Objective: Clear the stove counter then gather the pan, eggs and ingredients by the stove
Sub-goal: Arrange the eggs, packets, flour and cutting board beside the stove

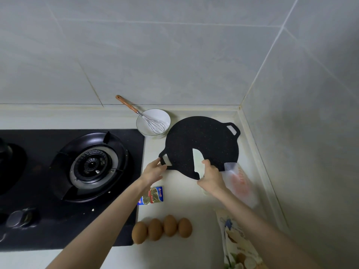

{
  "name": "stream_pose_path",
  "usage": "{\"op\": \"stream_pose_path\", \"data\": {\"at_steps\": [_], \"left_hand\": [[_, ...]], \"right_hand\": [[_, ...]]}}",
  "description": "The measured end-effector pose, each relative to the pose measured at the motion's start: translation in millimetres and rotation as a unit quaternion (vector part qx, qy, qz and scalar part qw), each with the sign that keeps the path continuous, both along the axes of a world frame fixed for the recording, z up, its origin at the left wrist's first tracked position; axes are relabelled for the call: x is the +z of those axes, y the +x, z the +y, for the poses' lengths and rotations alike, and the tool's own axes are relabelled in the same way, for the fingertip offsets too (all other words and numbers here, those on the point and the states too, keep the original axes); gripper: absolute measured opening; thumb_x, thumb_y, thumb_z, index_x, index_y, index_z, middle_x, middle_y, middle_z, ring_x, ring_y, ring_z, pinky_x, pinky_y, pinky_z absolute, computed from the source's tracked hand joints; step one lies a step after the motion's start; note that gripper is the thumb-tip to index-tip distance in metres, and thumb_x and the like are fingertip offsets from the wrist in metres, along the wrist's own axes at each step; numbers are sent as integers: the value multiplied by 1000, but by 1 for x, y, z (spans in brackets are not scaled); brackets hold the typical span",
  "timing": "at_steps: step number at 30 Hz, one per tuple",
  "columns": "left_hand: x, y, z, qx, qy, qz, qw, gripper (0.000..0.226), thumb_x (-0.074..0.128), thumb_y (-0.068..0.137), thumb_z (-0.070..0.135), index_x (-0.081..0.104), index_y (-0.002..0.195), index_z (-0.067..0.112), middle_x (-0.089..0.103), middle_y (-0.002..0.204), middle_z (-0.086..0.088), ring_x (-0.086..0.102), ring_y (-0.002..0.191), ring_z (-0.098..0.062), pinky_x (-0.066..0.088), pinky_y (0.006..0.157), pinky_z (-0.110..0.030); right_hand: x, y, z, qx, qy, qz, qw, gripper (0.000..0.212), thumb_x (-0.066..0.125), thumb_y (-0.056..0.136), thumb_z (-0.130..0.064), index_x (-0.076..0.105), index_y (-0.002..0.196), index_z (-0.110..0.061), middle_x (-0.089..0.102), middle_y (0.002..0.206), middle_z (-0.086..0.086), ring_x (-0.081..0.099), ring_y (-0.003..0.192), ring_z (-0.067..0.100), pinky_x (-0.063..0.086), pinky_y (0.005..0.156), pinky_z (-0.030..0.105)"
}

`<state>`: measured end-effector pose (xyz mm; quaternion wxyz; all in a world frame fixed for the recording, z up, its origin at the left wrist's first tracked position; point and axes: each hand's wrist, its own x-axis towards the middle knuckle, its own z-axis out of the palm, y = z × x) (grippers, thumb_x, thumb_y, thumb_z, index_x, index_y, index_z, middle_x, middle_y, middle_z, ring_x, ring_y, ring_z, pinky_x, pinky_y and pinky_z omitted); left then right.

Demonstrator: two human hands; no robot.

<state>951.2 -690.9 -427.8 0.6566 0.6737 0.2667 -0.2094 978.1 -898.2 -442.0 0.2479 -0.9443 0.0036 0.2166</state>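
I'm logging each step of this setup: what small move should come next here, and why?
Probably lay the white knife down on the counter beside the pan: the right hand grips it with its blade over the pan, while the left hand touches the pan's left edge.

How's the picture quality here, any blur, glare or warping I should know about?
Head view: soft, dim, even light, no hard shadows; a faint sheen on the burner ring; the wide-angle lens splays the wall tile lines and stretches the frame edges; the plastic bag beside the white utensil looks smeared; the eggs look sharp.
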Motion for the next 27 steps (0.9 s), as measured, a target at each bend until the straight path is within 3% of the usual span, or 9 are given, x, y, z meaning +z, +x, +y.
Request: {"op": "stream_pose_path", "data": {"at_steps": [3,7,15,18,22,27], "left_hand": [[6,-8,3,17,4,-9,1000,56,50,96,10,30,148,13,44,144,-10,43,130,-26,37,108,-39],[11,-24,9,19,3,-18,1000,47,51,97,13,41,142,10,53,133,-10,52,120,-26,42,102,-36],[21,-59,26,49,-19,-27,998,47,53,97,22,41,140,6,59,121,-8,58,107,-24,50,75,-25],[21,-72,33,54,-20,-32,998,47,52,98,22,40,140,7,58,120,-8,58,101,-22,49,78,-25],[15,-81,40,57,0,-38,998,52,55,96,24,37,143,10,59,126,-10,61,98,-20,52,86,-31],[8,-85,34,-13,138,-86,987,53,60,91,12,43,141,16,53,133,-7,58,111,-20,53,90,-36]], "right_hand": [[7,-4,0,-18,38,2,999,59,56,75,1,38,129,-14,58,88,11,57,79,25,45,63,32],[19,-11,4,-47,104,11,993,57,62,73,1,46,126,-16,65,101,10,62,86,24,53,69,30],[35,-33,43,-64,249,13,966,36,68,78,3,58,109,-13,64,102,15,68,69,23,60,60,31],[39,-38,53,-74,274,20,959,20,60,85,3,59,99,-11,62,98,12,66,61,18,59,57,29],[37,-42,50,-32,263,83,961,16,51,90,-5,65,92,-13,68,89,10,63,69,18,57,63,29],[27,-44,26,-73,258,92,959,18,54,92,-5,67,87,-16,69,91,8,64,69,12,50,57,19]]}}
